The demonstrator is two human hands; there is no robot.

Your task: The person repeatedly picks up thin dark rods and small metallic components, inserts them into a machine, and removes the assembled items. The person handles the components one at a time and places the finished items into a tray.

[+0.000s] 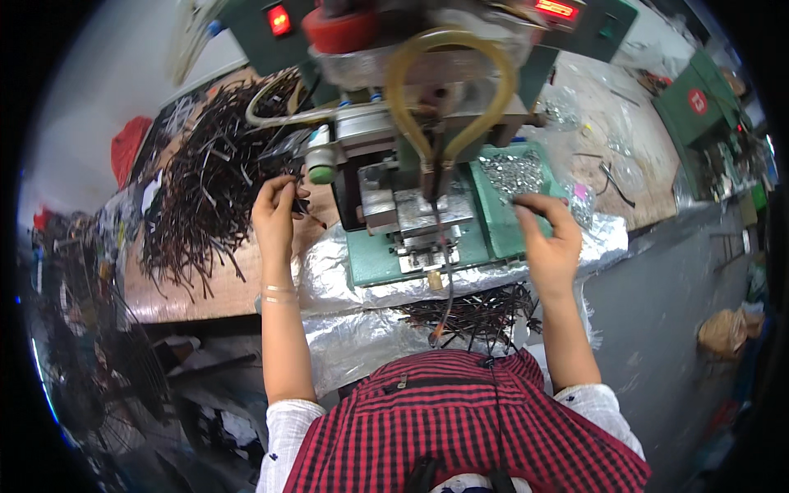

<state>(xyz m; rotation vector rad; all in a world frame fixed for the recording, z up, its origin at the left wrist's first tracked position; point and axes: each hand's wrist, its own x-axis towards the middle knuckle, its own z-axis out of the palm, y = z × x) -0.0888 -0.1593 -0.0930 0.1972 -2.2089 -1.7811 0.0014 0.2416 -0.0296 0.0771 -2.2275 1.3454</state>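
Note:
My left hand (274,220) is at the left of the press, its fingers closed on a short dark wire (311,215) with a reddish end. Just beyond it spreads a large heap of dark wires (197,177). My right hand (552,245) is held over the near right part of the green tray (498,223), thumb and fingertips pinched together; anything between them is too small to make out. Small silvery metal parts (511,174) lie in that tray. From the middle of the metal fixture (415,215) another wire (449,287) hangs toward me, touched by neither hand.
The press (436,107) stands in the centre with a looped yellowish tube (508,78). More wires (472,316) lie on foil at the table's front edge. Pliers (615,184) and plastic bags are at the right. Beside my left hand is a green-capped bottle-shaped part (320,156).

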